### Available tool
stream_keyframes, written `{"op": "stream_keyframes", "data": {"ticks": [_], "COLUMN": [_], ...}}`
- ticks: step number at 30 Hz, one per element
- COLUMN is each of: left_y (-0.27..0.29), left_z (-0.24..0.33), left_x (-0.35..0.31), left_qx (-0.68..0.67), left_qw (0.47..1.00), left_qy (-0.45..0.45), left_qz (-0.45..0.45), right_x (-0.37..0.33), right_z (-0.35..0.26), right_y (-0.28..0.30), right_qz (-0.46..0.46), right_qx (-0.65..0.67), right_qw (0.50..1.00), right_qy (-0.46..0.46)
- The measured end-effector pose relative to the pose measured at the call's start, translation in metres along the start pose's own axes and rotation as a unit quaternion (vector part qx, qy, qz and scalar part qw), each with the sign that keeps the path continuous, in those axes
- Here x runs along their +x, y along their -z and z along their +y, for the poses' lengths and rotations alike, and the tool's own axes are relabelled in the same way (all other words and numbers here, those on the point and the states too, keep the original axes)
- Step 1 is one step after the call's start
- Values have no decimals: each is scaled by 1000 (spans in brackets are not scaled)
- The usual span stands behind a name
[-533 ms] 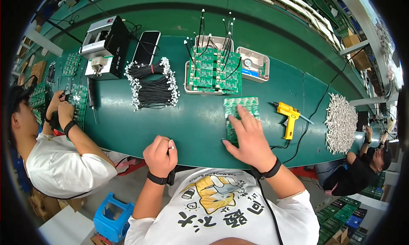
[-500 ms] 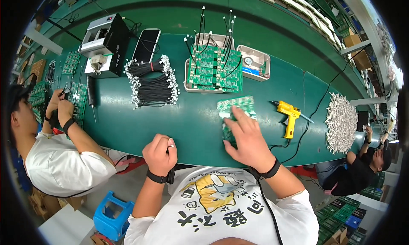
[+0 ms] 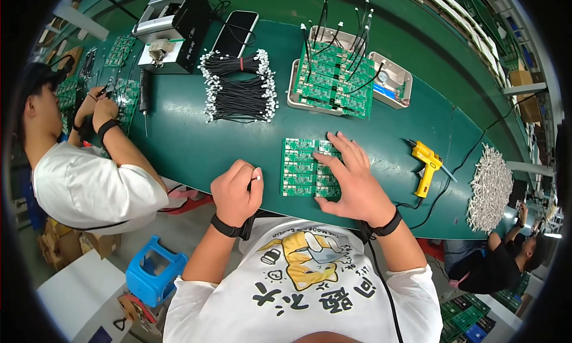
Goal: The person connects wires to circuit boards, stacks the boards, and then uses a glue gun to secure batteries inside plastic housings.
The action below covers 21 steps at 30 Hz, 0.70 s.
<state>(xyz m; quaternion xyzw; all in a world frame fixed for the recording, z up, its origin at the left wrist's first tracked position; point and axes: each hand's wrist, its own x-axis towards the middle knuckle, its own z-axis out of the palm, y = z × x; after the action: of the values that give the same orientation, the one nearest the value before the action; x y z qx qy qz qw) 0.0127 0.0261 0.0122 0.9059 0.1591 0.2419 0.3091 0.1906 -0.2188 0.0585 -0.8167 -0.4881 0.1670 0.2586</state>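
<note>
A green circuit board panel, made of several small boards in two columns, lies flat on the green bench in front of me. My right hand rests across its right side with the fingers spread, covering part of that column. Left of the panel, my left hand is closed, with a white connector on a bit of black cable showing at the thumb and forefinger. The rest of that cable is hidden in the fist. Beyond my hands lie bundles of black cables with white ends.
Circuit boards with upright cables lie over a pale tray at the back. A yellow glue gun and a pile of small white parts are to the right. At the back left stand a phone and a bench machine. Co-workers sit on both sides.
The circuit board panel, blurred and tilted before, now lies flat and sharp under my right hand. My left hand has come nearer to it. The whole view has shifted slightly.
</note>
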Motion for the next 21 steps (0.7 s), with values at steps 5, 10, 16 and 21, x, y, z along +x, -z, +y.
{"op": "stream_keyframes", "data": {"ticks": [5,10,16,21], "left_y": [22,17,0,-8], "left_z": [31,36,24,16], "left_x": [40,106,158,154], "left_qx": [-47,-137,-171,-292], "left_qw": [992,975,914,852], "left_qy": [53,-58,-92,-69], "left_qz": [-108,-165,-357,-430], "right_x": [15,35,62,63], "right_z": [0,1,-7,2], "right_y": [15,33,10,-5], "right_qz": [17,130,278,318], "right_qx": [-15,20,59,-17], "right_qw": [1000,988,953,936], "right_qy": [16,80,101,150]}}
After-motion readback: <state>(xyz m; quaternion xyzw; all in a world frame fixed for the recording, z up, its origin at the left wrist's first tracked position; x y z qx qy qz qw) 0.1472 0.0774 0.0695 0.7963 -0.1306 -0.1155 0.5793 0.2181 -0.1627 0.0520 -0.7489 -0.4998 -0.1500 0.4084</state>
